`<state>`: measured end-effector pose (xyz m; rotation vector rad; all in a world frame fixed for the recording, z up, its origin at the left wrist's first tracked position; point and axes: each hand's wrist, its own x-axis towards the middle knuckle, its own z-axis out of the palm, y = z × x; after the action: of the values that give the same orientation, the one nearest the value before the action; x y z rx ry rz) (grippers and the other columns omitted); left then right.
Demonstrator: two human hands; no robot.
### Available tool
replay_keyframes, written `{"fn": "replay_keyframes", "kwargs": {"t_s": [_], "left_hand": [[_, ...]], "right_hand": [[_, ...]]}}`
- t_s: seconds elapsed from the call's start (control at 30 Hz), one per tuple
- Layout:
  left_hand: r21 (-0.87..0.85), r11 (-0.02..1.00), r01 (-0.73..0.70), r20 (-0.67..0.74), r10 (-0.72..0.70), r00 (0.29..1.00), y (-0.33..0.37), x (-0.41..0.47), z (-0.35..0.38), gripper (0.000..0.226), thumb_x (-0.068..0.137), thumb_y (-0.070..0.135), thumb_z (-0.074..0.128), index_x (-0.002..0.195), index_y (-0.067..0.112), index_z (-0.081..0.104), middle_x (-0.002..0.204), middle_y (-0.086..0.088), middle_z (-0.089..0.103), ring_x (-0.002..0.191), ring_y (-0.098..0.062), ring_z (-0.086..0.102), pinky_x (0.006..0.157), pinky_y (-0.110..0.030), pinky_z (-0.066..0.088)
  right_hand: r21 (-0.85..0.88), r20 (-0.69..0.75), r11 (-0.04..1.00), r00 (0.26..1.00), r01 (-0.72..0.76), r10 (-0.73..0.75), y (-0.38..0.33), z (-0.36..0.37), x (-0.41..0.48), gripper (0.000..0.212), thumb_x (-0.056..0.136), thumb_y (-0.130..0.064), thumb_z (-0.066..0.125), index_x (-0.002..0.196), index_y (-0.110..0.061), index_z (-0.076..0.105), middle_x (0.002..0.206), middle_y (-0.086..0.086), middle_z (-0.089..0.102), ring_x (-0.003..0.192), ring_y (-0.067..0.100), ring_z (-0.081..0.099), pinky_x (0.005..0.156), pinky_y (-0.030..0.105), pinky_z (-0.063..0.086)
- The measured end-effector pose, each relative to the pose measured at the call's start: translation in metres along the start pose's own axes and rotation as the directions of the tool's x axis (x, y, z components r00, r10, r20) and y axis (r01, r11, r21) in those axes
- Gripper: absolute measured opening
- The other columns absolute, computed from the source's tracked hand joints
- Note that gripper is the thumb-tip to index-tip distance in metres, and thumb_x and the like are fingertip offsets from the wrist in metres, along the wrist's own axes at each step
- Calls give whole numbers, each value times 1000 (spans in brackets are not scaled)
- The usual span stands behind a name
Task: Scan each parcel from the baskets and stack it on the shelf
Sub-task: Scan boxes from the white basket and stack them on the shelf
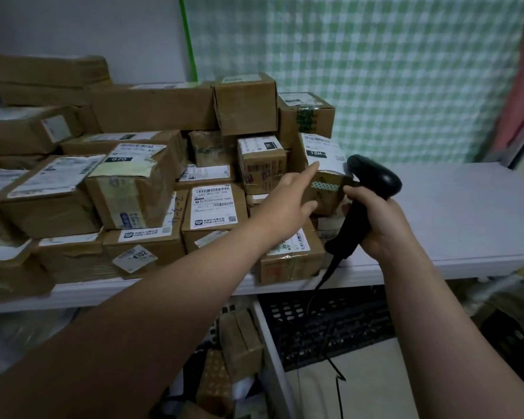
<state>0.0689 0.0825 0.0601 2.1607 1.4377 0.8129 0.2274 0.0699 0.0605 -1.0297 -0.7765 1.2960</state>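
Observation:
Several brown cardboard parcels (139, 189) are stacked on the white shelf (454, 213), filling its left and middle. At the right end of the stack stands a small parcel (324, 173) with a white label marked 15H. My left hand (288, 198) reaches to it, the index finger straight and touching the label's lower edge, the other fingers loosely bent against its front. My right hand (372, 219) grips the handle of a black barcode scanner (372, 176), whose head sits just right of that parcel.
The scanner's black cable (330, 337) hangs below the shelf edge. A black plastic basket (330, 325) sits under the shelf, with more brown parcels (239, 337) to its left. A green checked cloth (375, 71) hangs behind; the shelf's right half is bare.

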Motion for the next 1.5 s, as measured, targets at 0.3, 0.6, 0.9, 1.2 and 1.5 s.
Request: {"fn": "replay_keyframes", "kwargs": {"t_s": [0.3,0.6,0.9,1.2,1.5], "left_hand": [[-91,995,31,-40,-35,999,15,16,4,65,99,23,50,152,30,15,154,-7,20,132,-26,39,108,-36,38],[-35,996,88,-55,-89,994,6,16,14,70,97,25,54,153,27,11,151,-12,28,130,-27,44,99,-33,44],[9,999,43,-138,-42,989,1,-44,-18,60,97,28,53,150,21,25,147,-6,34,132,-17,40,105,-28,37],[-11,996,85,-208,-85,974,-58,-205,-21,34,96,18,55,130,20,53,124,6,53,113,-3,49,94,-13,40],[39,914,403,-42,-402,915,-152,-280,37,32,96,10,53,128,5,54,125,-12,57,117,-24,52,92,-25,37]], "right_hand": [[-65,26,977,979,204,-202,-1,-5,-5,11,87,0,64,90,-11,66,69,-6,70,73,8,68,63,20,52],[-150,72,977,987,151,-141,7,-8,7,14,86,1,61,93,-10,66,80,4,69,83,21,69,75,35,57],[-465,62,788,902,405,-427,12,-8,-18,34,70,-19,70,100,-7,60,75,-5,58,66,3,54,58,16,40],[-510,496,738,852,442,-167,53,16,-117,21,78,-3,76,73,-20,66,58,-10,65,59,3,59,60,24,49],[-817,445,557,778,150,444,164,25,-136,17,78,-4,72,68,-16,65,56,-9,61,57,4,58,60,24,45]]}}
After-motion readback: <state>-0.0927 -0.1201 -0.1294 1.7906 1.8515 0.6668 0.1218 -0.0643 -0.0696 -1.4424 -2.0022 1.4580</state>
